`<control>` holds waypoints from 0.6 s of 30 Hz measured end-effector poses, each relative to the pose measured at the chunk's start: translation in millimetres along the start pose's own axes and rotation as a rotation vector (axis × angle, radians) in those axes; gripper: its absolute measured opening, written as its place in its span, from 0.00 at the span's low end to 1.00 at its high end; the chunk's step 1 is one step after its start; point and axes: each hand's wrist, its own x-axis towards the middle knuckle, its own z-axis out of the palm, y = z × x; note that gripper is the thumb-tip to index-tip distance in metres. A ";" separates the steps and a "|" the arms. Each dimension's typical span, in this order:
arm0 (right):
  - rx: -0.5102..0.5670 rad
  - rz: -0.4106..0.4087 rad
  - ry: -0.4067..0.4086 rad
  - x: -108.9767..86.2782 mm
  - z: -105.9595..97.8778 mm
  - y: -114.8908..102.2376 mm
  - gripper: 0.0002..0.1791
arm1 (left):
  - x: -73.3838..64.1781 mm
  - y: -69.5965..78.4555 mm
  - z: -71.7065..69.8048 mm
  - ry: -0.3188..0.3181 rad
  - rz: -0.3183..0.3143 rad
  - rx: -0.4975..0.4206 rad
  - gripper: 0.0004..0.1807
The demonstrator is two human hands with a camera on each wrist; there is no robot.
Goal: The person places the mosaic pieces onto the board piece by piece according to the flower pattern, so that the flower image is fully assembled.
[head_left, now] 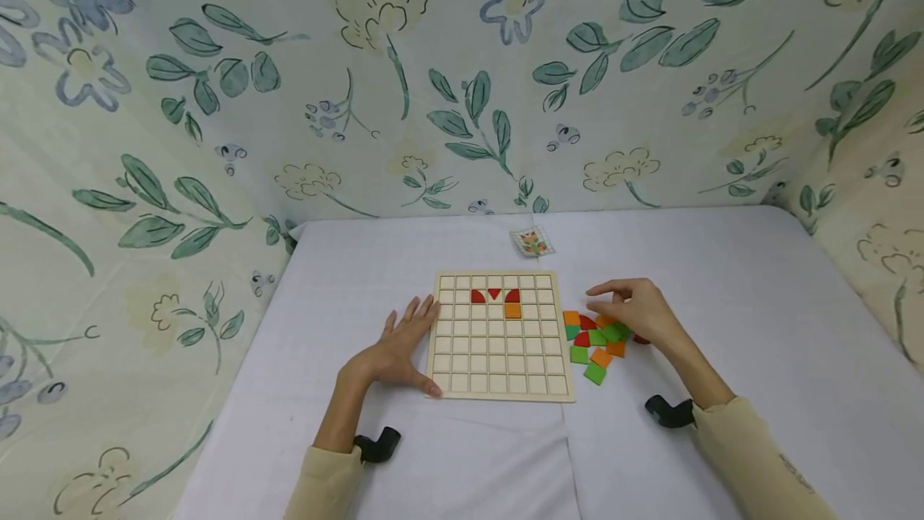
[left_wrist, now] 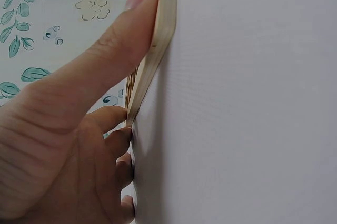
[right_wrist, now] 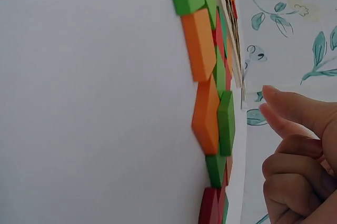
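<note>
A pale wooden grid board (head_left: 498, 359) lies flat on the table. In its upper rows sit two red curved-edge pieces (head_left: 512, 295), a red triangle (head_left: 494, 294) and an orange square (head_left: 512, 310). Along the board's left side my left hand (head_left: 397, 351) is spread, fingertips at the edge and thumb (left_wrist: 113, 42) at the near corner. Over the pile of coloured pieces (head_left: 595, 337) hovers my right hand (head_left: 638, 311). Its index finger and thumb (right_wrist: 295, 105) point toward the board with a small gap between them, the other fingers curled. No piece shows between those tips.
A small clear packet (head_left: 532, 242) with a colourful print lies beyond the board's far edge. Green, orange and red pieces (right_wrist: 205, 113) overlap one another close to the board's right side. White cloth (head_left: 476, 464) covers the table; flowered fabric (head_left: 462, 143) hangs behind it.
</note>
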 end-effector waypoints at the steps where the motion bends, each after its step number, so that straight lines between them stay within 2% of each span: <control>1: -0.005 0.005 0.000 -1.7 -2.3 3.4 0.19 | 0.0 -0.1 0.1 0.001 0.001 0.001 0.80; 10: -0.009 0.051 0.001 -10.5 -12.7 23.5 0.24 | -0.6 -0.9 1.1 -0.002 -0.002 -0.007 0.80; 18: -0.042 0.049 0.024 -11.9 -16.6 32.4 0.21 | -0.7 0.0 0.5 0.002 0.003 0.002 0.80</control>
